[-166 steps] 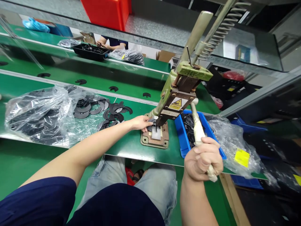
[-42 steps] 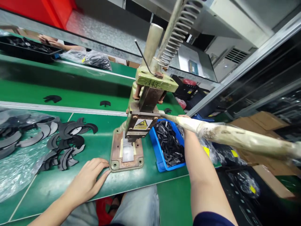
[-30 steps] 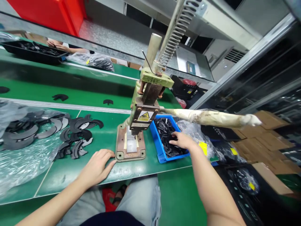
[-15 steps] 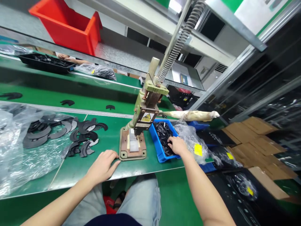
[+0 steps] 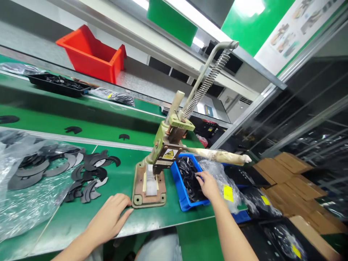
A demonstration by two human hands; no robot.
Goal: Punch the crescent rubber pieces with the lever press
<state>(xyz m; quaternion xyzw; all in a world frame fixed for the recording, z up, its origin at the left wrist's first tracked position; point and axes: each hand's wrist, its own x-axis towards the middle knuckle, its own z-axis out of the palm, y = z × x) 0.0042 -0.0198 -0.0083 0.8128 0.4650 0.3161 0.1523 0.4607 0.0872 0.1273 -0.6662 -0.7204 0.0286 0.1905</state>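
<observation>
My left hand (image 5: 110, 219) lies on the green tabletop (image 5: 152, 221) with fingers stretched out, at the front left corner of the press base (image 5: 136, 192). Nothing shows in it. My right hand (image 5: 208, 185) is over the right side of a blue bin (image 5: 185, 206) full of small black parts (image 5: 190, 179). Its thumb and index finger are pinched together; what is between them, if anything, is too small to make out. The green hand press (image 5: 170, 141) stands between my hands, with a whitish block (image 5: 151, 187) on its base under the ram.
Curved black pieces (image 5: 94, 170) lie left of the press, some inside a clear plastic bag (image 5: 27, 214). The press's wrapped handle (image 5: 217, 155) sticks out over the bin. A bagged bundle (image 5: 217, 177) lies right of the bin. A red bin (image 5: 92, 58) sits on the shelf behind.
The camera view has tilted up, so the bench appears lower. My right hand has lifted slightly from among the black parts, fingers pinched. My left hand stays by the press base.
</observation>
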